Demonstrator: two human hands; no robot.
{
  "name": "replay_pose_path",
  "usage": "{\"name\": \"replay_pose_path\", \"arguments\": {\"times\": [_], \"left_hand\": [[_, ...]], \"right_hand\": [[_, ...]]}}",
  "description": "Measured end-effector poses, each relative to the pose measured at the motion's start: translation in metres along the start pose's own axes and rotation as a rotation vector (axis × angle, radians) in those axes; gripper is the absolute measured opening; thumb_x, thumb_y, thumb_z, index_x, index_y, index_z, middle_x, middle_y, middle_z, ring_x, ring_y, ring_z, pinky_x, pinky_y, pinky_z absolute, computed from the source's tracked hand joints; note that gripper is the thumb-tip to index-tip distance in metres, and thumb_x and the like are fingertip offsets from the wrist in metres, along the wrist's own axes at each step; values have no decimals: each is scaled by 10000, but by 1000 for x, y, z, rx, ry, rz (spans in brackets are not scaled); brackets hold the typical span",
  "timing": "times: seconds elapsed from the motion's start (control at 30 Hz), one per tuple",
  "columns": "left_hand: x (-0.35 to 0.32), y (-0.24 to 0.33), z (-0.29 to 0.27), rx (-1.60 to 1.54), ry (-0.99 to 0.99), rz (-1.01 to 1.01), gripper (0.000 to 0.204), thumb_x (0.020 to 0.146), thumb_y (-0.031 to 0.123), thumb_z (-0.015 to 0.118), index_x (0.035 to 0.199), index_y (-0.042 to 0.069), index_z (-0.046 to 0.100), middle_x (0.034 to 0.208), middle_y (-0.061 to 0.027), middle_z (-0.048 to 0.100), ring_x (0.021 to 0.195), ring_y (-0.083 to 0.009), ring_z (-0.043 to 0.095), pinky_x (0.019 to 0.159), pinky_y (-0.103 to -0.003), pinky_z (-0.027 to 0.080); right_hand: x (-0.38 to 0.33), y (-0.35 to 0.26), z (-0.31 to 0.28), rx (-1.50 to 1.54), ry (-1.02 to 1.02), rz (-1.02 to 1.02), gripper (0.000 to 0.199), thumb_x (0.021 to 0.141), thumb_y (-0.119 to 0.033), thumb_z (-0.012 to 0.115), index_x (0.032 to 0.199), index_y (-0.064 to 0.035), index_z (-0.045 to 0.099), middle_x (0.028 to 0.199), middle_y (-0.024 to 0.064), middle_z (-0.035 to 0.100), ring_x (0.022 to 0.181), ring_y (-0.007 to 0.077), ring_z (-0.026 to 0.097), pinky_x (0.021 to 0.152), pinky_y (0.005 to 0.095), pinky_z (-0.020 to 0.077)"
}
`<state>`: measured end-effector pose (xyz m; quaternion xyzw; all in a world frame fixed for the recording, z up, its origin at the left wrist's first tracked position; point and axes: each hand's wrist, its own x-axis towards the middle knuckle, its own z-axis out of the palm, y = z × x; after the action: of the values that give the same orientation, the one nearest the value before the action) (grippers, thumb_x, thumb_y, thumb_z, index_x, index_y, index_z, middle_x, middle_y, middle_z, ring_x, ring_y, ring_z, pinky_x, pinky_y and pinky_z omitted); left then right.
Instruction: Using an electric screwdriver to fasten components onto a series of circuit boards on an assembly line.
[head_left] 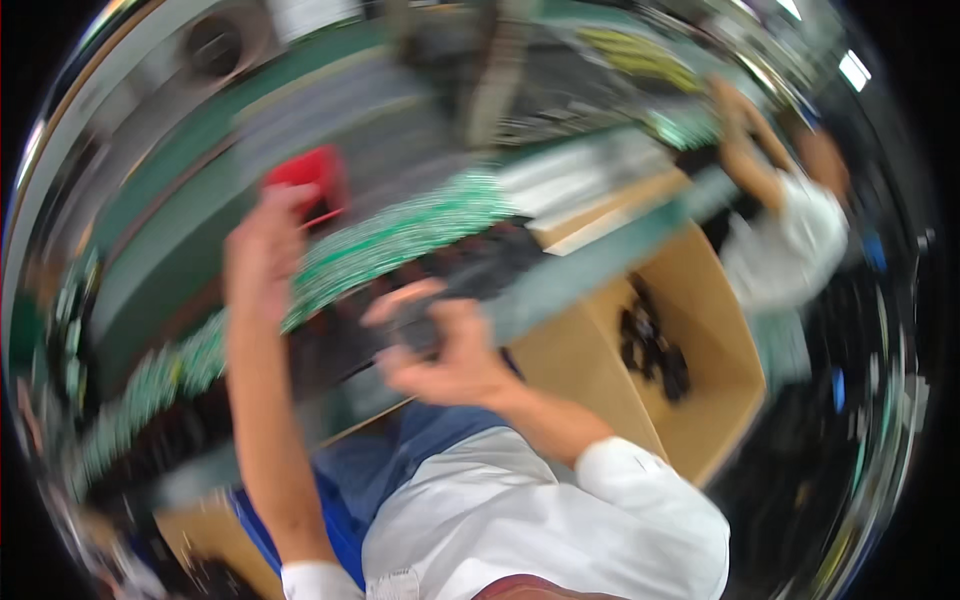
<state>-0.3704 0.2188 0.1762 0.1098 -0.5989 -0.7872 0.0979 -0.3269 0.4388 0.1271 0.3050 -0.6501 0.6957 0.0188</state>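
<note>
My left hand (268, 250) is stretched out over the bench, its fingers closed on the edge of a red box-shaped thing (332, 170) with a dark inner side. Motion blur hides exactly what kind of thing it is. Closer to my body, my right hand (450, 350) curls its fingers and thumb around a small dark block-like part (415, 328). Just beyond that hand runs a long row of thin green and whitish pieces (400, 235), packed side by side, with a dark strip (490, 262) along its near side.
An open cardboard box (725, 400) with several black parts (645, 340) stands at my right. White flat packs (585, 180) lie at the row's right end. A co-worker in a white top (785, 250) reaches over the bench at far right. A blue edge (340, 525) shows beside my left arm.
</note>
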Motion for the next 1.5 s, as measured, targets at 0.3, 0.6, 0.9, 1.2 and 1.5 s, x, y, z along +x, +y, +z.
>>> {"name": "replay_pose_path", "arguments": {"times": [0.3, 0.6, 0.9, 1.2, 1.5], "left_hand": [[-189, -51, -24, 90, 286, 95, 135, 862, -25, 708, 984, -1, 761, 736, 30, 649, 565, -20, 388, 511, -169, 298], [-207, -70, -60, 107, 400, 396, 230, 775, -60, 748, 985, 31, 775, 647, 31, 564, 520, -51, 333, 488, -212, 253], [-212, -74, -73, 94, 418, 442, 229, 779, -24, 767, 1002, 27, 772, 643, 29, 555, 520, -58, 340, 486, -217, 266], [-226, -71, -83, 65, 550, 237, 268, 900, 27, 636, 1165, 19, 673, 656, 46, 458, 547, -67, 326, 491, -210, 253], [-238, -102, -102, -833, 423, -87, 231, 1044, 181, 453, 986, 30, 619, 657, 24, 441, 566, -59, 306, 493, -190, 245]], "right_hand": [[76, -66, 37, 815, -341, 43, 129, 950, -211, 432, 999, -108, 491, 574, -20, 462, 430, 104, 390, 447, 301, 387], [97, -72, 114, 976, -591, 245, 191, 933, -241, 440, 1034, -119, 548, 547, -26, 466, 416, 110, 432, 437, 295, 393], [95, -75, 133, 938, -601, 243, 188, 938, -249, 445, 1031, -122, 548, 539, -28, 456, 398, 105, 419, 430, 290, 391], [90, -79, 162, 901, -606, 167, 143, 960, -219, 430, 980, -102, 509, 541, -32, 437, 405, 99, 396, 432, 282, 369], [92, -51, 272, 594, -522, 157, 81, 917, -132, 476, 956, -71, 513, 526, 9, 430, 418, 132, 386, 448, 283, 367]]}}
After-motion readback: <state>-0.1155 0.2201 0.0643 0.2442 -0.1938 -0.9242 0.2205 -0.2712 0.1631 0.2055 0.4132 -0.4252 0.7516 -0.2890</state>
